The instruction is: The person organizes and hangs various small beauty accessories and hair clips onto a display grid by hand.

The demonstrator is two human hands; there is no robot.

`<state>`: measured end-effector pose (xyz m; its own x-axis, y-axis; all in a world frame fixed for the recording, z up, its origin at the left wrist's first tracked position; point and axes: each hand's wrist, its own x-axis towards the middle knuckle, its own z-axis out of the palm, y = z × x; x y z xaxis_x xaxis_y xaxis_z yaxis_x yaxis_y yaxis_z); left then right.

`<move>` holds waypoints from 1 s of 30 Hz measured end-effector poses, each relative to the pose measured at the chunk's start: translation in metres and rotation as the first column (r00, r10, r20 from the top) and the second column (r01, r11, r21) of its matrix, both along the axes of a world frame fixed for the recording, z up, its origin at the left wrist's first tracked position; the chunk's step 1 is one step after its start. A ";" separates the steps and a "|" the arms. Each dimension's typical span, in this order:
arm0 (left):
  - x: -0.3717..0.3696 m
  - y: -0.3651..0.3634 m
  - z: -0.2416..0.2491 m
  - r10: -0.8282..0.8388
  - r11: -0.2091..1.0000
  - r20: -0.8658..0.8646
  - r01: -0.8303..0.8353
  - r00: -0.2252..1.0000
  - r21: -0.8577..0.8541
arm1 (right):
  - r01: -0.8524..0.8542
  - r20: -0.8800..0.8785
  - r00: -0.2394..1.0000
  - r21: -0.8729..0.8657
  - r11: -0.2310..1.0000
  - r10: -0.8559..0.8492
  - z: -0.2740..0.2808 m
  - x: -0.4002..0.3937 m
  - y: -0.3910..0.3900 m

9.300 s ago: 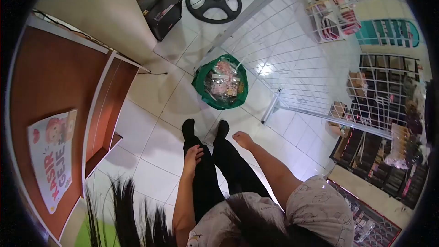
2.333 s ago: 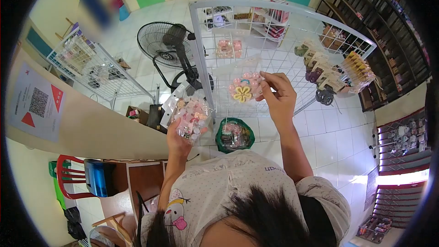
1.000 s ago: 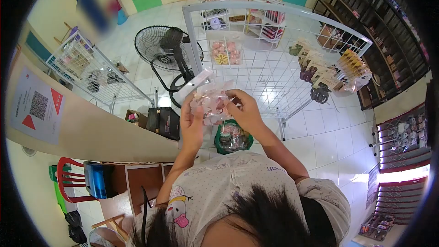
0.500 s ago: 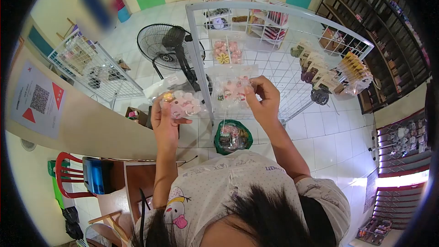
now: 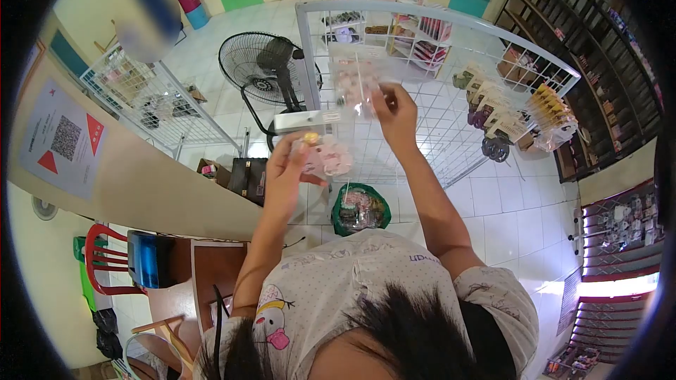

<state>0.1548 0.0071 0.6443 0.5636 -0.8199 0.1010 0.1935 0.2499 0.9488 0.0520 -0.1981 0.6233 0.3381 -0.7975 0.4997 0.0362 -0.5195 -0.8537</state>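
Observation:
My left hand (image 5: 289, 165) is closed on a clear packet (image 5: 329, 156) with pink and white pieces and a yellow one at its top. Higher up and to the right, my right hand (image 5: 394, 112) has its fingers pinched at the lower right edge of another clear packet (image 5: 355, 84), which holds small pink and red pieces. That second packet is against the upper left part of the white wire grid rack (image 5: 429, 127). Behind the left packet, a white header strip (image 5: 299, 121) shows.
A black standing fan (image 5: 264, 67) is left of the rack. Below the rack, a green bag (image 5: 360, 209) of packets sits on the tiled floor. Hair ties (image 5: 493, 112) hang at the rack's right. A person (image 5: 151, 17) is at the far upper left.
My right hand has moved up and slightly left with its packet, which now covers the packet hanging on the rack. My left hand and its packet have shifted right.

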 end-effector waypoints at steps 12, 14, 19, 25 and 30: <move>-0.016 -0.036 -0.011 -0.181 0.983 0.033 0.180 0.983 0.030 | -0.239 0.079 0.968 -0.014 0.971 0.240 0.021 -0.033 0.049; -0.019 -0.039 -0.004 -0.213 0.977 0.001 0.213 0.977 0.005 | -0.187 0.122 0.974 -0.040 0.982 0.190 0.032 -0.031 0.050; -0.024 -0.050 0.003 -0.167 0.985 0.017 0.168 0.986 -0.039 | -0.127 0.222 0.963 -0.130 0.983 0.154 0.037 -0.024 0.043; -0.015 -0.062 -0.002 -0.229 0.973 -0.048 0.227 0.972 -0.032 | -0.050 0.156 0.985 -0.130 0.990 0.070 0.037 -0.020 0.032; -0.014 -0.056 -0.012 -0.076 0.997 0.128 0.074 0.989 0.026 | 0.010 0.095 0.995 -0.136 0.991 0.003 0.025 -0.007 0.021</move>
